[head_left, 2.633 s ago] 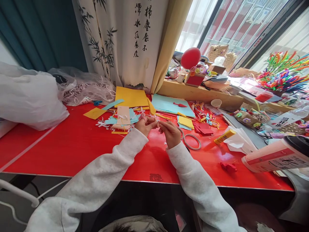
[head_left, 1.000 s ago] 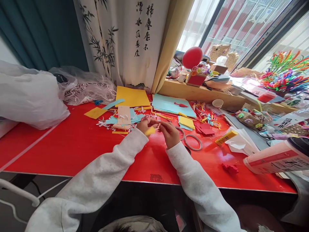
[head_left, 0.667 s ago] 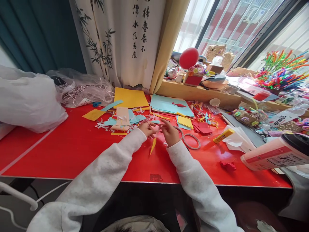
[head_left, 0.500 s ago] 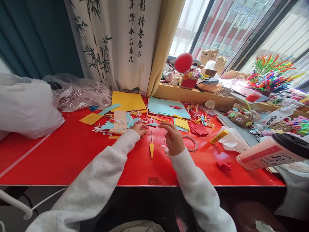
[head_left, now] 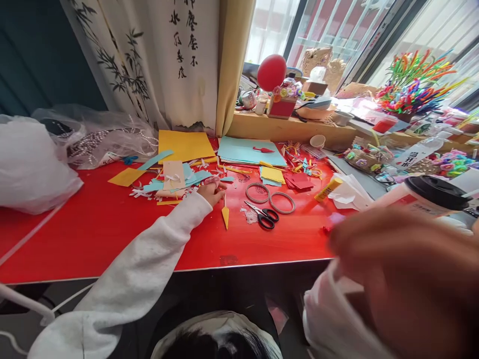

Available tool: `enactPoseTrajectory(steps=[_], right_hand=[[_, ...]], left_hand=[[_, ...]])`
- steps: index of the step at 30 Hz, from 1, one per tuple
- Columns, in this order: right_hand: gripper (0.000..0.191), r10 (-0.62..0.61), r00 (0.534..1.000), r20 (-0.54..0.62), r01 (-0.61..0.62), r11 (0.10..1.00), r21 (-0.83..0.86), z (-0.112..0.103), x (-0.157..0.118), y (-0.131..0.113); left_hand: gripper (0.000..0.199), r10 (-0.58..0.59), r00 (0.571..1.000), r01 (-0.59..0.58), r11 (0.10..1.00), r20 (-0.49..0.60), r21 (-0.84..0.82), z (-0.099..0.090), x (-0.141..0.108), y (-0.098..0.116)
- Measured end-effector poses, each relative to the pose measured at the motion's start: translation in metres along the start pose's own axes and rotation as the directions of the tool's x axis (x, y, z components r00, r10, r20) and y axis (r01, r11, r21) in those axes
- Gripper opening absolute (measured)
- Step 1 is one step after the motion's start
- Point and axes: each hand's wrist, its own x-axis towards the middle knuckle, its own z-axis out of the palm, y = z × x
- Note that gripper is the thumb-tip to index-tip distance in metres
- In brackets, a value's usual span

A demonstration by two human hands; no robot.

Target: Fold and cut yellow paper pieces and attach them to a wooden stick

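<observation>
My left hand (head_left: 211, 193) rests over the red table (head_left: 123, 237) with its fingers bent, at the top end of a thin stem. A yellow pointed paper piece (head_left: 225, 218) hangs from that stem, lying on the table just below the hand. Whether the fingers pinch the stem is unclear. Large and blurred, my right hand (head_left: 407, 269) is raised close to the camera at the lower right; its fingers are smeared by motion. Black-handled scissors (head_left: 266, 217) lie right of the yellow piece, beside two grey rings (head_left: 282, 203). Paper scraps (head_left: 174, 175) lie beyond my left hand.
Blue sheets (head_left: 247, 151) and a yellow sheet (head_left: 187, 145) lie at the back. A glue stick (head_left: 328, 189), white paper (head_left: 350, 193) and a large cup (head_left: 415, 197) are at the right. A white plastic bag (head_left: 33, 169) stands at the left.
My right hand has moved from the middle of the table to close before the camera, uncovering the scissors and rings. My left hand stays by the stem. The view has shifted.
</observation>
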Motion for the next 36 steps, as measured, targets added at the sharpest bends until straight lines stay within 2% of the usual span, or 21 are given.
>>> enactPoseTrajectory(steps=[2,4,6,8,10,13,16,18,19,21,22,23,24,27,29,32,36], right_hand=[[0.023,0.115,0.989,-0.091,-0.114,0.993,0.007,0.019,-0.006,0.066],[0.018,0.189,0.972,0.139,-0.182,0.981,-0.061,0.047,-0.023,0.131],[0.022,0.231,0.931,0.284,-0.216,0.973,-0.085,0.076,-0.046,0.181],[0.015,0.246,0.920,0.304,-0.228,0.969,-0.093,0.100,-0.067,0.211],[0.009,0.256,0.928,0.270,-0.236,0.966,-0.105,0.115,-0.080,0.220],[0.007,0.259,0.953,0.159,-0.242,0.963,-0.114,0.124,-0.085,0.207],[0.006,0.230,0.972,0.046,-0.227,0.972,-0.056,0.127,-0.084,0.175],[0.006,0.199,0.980,0.010,-0.199,0.980,0.013,0.130,-0.085,0.150],[0.006,0.183,0.983,0.002,-0.183,0.982,0.045,0.133,-0.086,0.139],[0.008,0.166,0.986,-0.016,-0.164,0.981,0.099,0.138,-0.086,0.119],[0.009,0.160,0.986,-0.036,-0.154,0.978,0.140,0.141,-0.086,0.112],[0.010,0.164,0.985,-0.056,-0.150,0.968,0.200,0.144,-0.086,0.106],[0.011,0.172,0.983,-0.069,-0.149,0.956,0.253,0.147,-0.085,0.102],[0.010,0.219,0.973,-0.077,-0.180,0.922,0.343,0.153,-0.083,0.095],[0.009,0.235,0.970,-0.058,-0.198,0.909,0.368,0.154,-0.082,0.093],[0.010,0.232,0.973,-0.012,-0.205,0.884,0.420,0.151,-0.078,0.090],[0.016,0.213,0.976,0.045,-0.214,0.893,0.395,0.150,-0.074,0.087]], left_hand=[[0.025,0.004,1.000,-0.004,1.000,-0.013,0.013,0.000,0.001,-0.002],[0.026,0.009,1.000,-0.009,0.999,-0.019,0.033,0.000,0.000,-0.002],[0.027,0.021,1.000,-0.020,0.998,-0.016,0.058,0.001,-0.001,-0.001],[0.027,0.041,0.999,-0.039,0.996,-0.014,0.085,0.002,-0.004,0.002],[0.025,0.069,0.997,-0.065,0.991,-0.025,0.115,0.003,-0.007,0.006],[0.021,0.141,0.990,-0.136,0.981,-0.025,0.140,0.007,-0.013,0.014],[0.024,0.304,0.953,-0.304,0.950,0.005,0.078,0.016,-0.023,0.023],[0.039,0.526,0.848,-0.528,0.848,-0.059,-0.033,0.024,-0.031,0.029],[0.042,0.599,0.795,-0.606,0.793,-0.098,-0.063,0.027,-0.035,0.031],[0.028,0.701,0.693,-0.716,0.696,-0.171,-0.049,0.033,-0.042,0.036],[0.023,0.720,0.669,-0.738,0.672,-0.184,-0.054,0.035,-0.045,0.037],[0.020,0.725,0.660,-0.746,0.664,-0.197,-0.057,0.037,-0.048,0.038],[0.020,0.708,0.675,-0.732,0.678,-0.207,-0.068,0.037,-0.050,0.039],[0.026,0.604,0.764,-0.638,0.760,-0.226,-0.128,0.037,-0.052,0.040],[0.023,0.578,0.790,-0.610,0.776,-0.206,-0.162,0.036,-0.053,0.041],[0.015,0.620,0.759,-0.649,0.746,-0.200,-0.148,0.034,-0.054,0.044],[0.009,0.694,0.690,-0.721,0.686,-0.204,-0.102,0.033,-0.055,0.045]])
